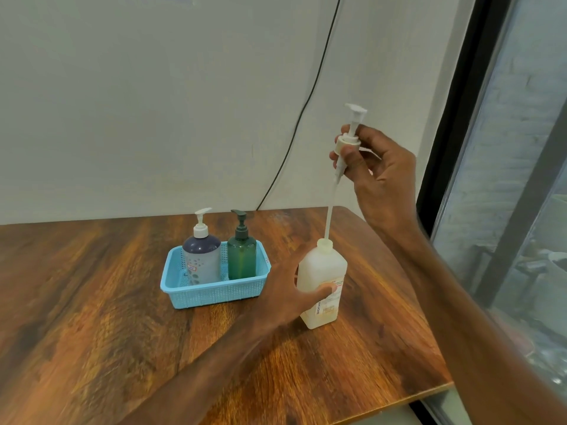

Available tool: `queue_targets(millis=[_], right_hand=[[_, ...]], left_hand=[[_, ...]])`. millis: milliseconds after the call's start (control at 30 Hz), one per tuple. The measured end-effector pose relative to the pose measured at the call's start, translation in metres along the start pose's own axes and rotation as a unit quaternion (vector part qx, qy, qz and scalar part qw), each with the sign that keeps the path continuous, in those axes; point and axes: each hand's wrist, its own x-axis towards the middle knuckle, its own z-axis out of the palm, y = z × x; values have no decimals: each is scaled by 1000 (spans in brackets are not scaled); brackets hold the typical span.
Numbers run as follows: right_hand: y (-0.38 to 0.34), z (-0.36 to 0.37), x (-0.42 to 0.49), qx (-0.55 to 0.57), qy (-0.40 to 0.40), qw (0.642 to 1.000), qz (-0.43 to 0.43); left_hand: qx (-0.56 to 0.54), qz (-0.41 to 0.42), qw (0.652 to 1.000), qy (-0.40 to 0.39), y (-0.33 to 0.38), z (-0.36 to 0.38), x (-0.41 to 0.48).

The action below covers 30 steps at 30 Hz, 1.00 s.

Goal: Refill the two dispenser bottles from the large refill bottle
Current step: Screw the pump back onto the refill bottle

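The large translucent refill bottle (322, 280) stands upright on the wooden table, right of a blue basket. My left hand (291, 289) grips its lower body. My right hand (377, 170) holds the bottle's white pump head (349, 139) lifted high above the neck, with the long dip tube (329, 216) still reaching down into the opening. In the blue basket (214, 292) stand two dispenser bottles: a grey-and-navy one with a white pump (201, 259) on the left and a green one with a dark pump (242, 256) on the right. Both have their pumps on.
The wooden table (122, 332) meets a pale wall at the back. A black cable (306, 99) runs down the wall behind the table. A dark-framed window (506, 179) lies close on the right, past the table's right edge.
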Motion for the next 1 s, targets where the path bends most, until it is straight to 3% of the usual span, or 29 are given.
queue_targets(millis=[200, 367, 567, 833, 1000], right_hand=[[26, 6, -29, -36, -40, 997, 63], [59, -2, -79, -136, -160, 968, 139], [67, -6, -97, -174, -137, 964, 146], [78, -1, -103, -116, -151, 957, 220], [90, 4, -123, -158, -168, 947, 225]], left_hand=[[-2, 11, 1000, -3, 1, -2, -1], [-16, 10, 1000, 1, 1, -2, -3], [-29, 19, 999, 3, 4, -3, -4], [-33, 38, 999, -15, 9, -7, -6], [0, 48, 994, -97, 0, -20, -2]])
